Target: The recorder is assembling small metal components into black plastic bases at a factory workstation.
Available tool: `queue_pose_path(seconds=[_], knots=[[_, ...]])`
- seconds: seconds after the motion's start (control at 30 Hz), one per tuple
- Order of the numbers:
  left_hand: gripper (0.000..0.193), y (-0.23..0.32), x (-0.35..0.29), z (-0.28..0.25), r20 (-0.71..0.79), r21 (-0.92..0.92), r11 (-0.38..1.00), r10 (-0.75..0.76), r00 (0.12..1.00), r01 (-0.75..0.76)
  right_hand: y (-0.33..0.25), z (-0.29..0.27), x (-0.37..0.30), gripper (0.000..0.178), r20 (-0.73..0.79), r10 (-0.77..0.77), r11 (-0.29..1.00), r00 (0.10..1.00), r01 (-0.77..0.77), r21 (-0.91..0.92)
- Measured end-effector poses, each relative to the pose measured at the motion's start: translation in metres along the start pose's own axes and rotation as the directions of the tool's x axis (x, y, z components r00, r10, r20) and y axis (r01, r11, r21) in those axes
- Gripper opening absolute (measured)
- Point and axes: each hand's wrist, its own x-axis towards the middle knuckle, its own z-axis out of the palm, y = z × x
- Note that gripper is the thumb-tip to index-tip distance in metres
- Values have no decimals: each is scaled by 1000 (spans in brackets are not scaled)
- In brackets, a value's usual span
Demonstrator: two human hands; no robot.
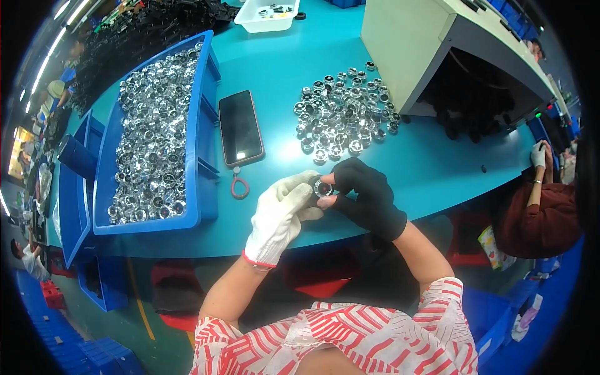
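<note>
Between my two hands, above the table's near edge, is a small round knob-like part (323,188) with a dark centre and a shiny ring. My left hand (282,211), in a white knit glove with a red cuff, pinches it from the left. From the right, the bare fingertips of my right hand (367,195), in a black fingerless glove, close on its rim. Just beyond my hands lies a loose pile of similar clear-and-silver round parts (344,112). A blue bin (209,125) full of such parts stands at the left.
A phone (241,128) with a ring strap lies on the turquoise table (262,69) beside the bin. At the right, a cream open-fronted box (406,50) contains black parts. A white tray (265,19) and a heap of black pieces (144,31) are farther back. Another person (544,212) sits at right.
</note>
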Motion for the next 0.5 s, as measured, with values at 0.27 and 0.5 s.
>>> queue_pose_path(seconds=[0.27,0.5], knots=[[42,0,1,-2,14,-30,999,14,1000,-13,-9,-3,1,25,40,11,994,999,-6,-113],[37,-1,1,-5,44,-23,1000,7,999,-6,-3,3,-2,19,-24,-23,970,999,17,-242]])
